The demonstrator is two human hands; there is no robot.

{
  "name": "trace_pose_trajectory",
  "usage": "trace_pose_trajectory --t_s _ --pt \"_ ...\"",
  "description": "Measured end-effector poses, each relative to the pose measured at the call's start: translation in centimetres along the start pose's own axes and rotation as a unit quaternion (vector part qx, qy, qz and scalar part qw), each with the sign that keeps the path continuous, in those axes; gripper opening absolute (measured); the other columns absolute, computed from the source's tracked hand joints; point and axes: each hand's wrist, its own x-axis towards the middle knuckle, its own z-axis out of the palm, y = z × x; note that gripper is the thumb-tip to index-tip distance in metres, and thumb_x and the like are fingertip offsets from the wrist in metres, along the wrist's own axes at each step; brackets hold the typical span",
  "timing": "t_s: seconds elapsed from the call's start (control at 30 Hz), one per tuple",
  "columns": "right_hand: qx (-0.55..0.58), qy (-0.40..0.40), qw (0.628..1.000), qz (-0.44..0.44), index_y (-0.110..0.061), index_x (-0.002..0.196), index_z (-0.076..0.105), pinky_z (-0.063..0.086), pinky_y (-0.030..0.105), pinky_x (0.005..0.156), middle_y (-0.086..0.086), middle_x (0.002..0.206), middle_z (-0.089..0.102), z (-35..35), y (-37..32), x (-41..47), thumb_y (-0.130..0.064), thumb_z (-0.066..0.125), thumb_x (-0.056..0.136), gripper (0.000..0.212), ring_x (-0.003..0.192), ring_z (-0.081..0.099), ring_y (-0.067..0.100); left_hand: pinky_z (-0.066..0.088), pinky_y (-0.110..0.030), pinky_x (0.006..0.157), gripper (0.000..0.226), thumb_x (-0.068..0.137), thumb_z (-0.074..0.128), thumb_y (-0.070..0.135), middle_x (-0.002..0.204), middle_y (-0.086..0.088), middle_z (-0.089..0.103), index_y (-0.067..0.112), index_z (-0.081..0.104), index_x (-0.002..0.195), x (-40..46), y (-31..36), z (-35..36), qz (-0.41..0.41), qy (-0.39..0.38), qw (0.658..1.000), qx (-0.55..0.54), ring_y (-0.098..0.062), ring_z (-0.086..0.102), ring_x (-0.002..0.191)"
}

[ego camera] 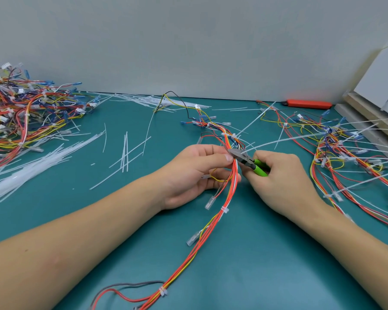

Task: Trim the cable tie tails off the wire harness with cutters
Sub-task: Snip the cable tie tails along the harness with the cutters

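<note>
A wire harness [213, 222] of red, orange, yellow and white wires runs across the green mat from the bottom centre up to the middle. My left hand [193, 173] grips its bundle between thumb and fingers. My right hand [282, 175] holds green-handled cutters [249, 163]. Their metal jaws sit at the bundle just right of my left thumb, at the base of a long white cable tie tail [282, 139] that sticks out to the right. Lower down the harness, two ties [224, 210] [163, 291] show only short stubs.
A heap of harnesses [25, 113] lies at the far left, with cut white tails [31, 166] strewn beside it. More harnesses with long tails [354, 153] lie at the right. A red utility knife [307, 104] rests by the wall; boards [372, 117] lean at the far right.
</note>
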Motion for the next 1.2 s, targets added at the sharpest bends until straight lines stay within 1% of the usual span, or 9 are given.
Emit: trace_pose_trajectory --t_s 0.13,0.23,0.37,0.6,0.7,0.8,1.0,1.1,1.2 --pt "-0.004 0.004 1.000 -0.023 -0.027 0.083 0.069 0.050 0.039 0.071 -0.011 0.076 0.064 0.06 0.03 0.12 -0.024 0.071 0.083 0.004 0.077 0.056 0.016 0.057 -0.026 0.073 0.013 0.099 0.057 0.007 0.077 0.000 0.071 0.013 0.066 0.092 0.04 -0.05 -0.05 -0.002 0.004 1.000 0.000 -0.016 0.072 0.074" --pt "-0.006 -0.004 1.000 -0.024 -0.032 0.100 0.073 0.050 0.037 0.088 -0.013 0.096 0.070 -0.05 -0.06 0.13 -0.021 0.073 0.084 0.019 0.098 0.060 0.018 0.057 -0.026 0.073 0.011 0.099 0.056 0.007 0.075 -0.001 0.071 0.012 0.064 0.092 0.11 -0.02 -0.11 -0.003 0.006 1.000 -0.003 -0.017 0.072 0.073" --pt "-0.007 -0.009 1.000 -0.021 -0.032 0.105 0.073 0.050 0.041 0.093 -0.012 0.099 0.070 0.00 0.05 0.25 -0.023 0.072 0.085 0.022 0.102 0.060 0.020 0.057 -0.026 0.071 0.010 0.099 0.056 0.007 0.074 -0.002 0.069 0.011 0.063 0.093 0.12 0.00 -0.09 -0.002 0.008 1.000 -0.002 -0.018 0.072 0.073" --pt "-0.009 -0.017 1.000 -0.025 -0.028 0.090 0.071 0.051 0.041 0.079 -0.010 0.080 0.068 -0.18 0.10 0.44 -0.029 0.071 0.088 0.002 0.084 0.059 0.019 0.057 -0.027 0.072 0.011 0.099 0.057 0.007 0.076 -0.003 0.069 0.011 0.063 0.091 0.13 -0.07 -0.08 0.000 0.005 1.000 0.000 -0.019 0.072 0.074" --pt "0.004 -0.012 1.000 -0.013 -0.022 0.071 0.059 0.044 0.038 0.058 -0.005 0.058 0.052 -0.09 0.10 0.17 -0.039 0.070 0.089 0.027 0.058 0.045 0.015 0.057 -0.026 0.072 0.012 0.099 0.056 0.008 0.077 -0.002 0.070 0.012 0.066 0.092 0.12 -0.07 -0.05 0.003 0.001 1.000 0.002 -0.018 0.072 0.074" --pt "-0.010 -0.024 1.000 0.006 -0.017 0.065 0.049 0.037 0.037 0.052 -0.003 0.052 0.043 -0.11 -0.09 0.27 -0.046 0.068 0.091 0.044 0.053 0.037 0.018 0.056 -0.025 0.072 0.011 0.100 0.055 0.008 0.077 -0.001 0.070 0.010 0.066 0.097 0.08 -0.04 -0.06 0.004 0.001 1.000 0.002 -0.017 0.072 0.074" --pt "-0.005 -0.011 1.000 0.003 -0.017 0.066 0.053 0.042 0.040 0.056 -0.001 0.053 0.046 -0.02 -0.01 0.19 -0.039 0.068 0.089 0.035 0.056 0.044 0.022 0.056 -0.026 0.073 0.013 0.099 0.057 0.007 0.078 -0.001 0.070 0.012 0.066 0.092 0.06 -0.04 0.02 0.001 0.003 1.000 0.000 -0.017 0.071 0.074" --pt "0.002 0.000 1.000 -0.027 -0.026 0.084 0.071 0.050 0.038 0.073 -0.011 0.073 0.066 -0.08 -0.10 0.18 -0.028 0.071 0.087 0.004 0.078 0.058 0.015 0.057 -0.027 0.076 0.013 0.099 0.056 0.007 0.077 -0.001 0.072 0.013 0.066 0.093 0.06 -0.05 -0.07 0.000 0.001 1.000 0.003 -0.017 0.071 0.074" --pt "-0.006 -0.009 1.000 -0.023 -0.034 0.106 0.075 0.041 0.028 0.089 -0.019 0.103 0.070 -0.15 -0.19 0.15 -0.026 0.073 0.087 0.021 0.107 0.056 0.014 0.057 -0.027 0.075 0.010 0.100 0.056 0.007 0.076 0.001 0.072 0.011 0.063 0.096 0.11 -0.03 -0.07 -0.001 0.001 1.000 0.000 -0.016 0.072 0.073"
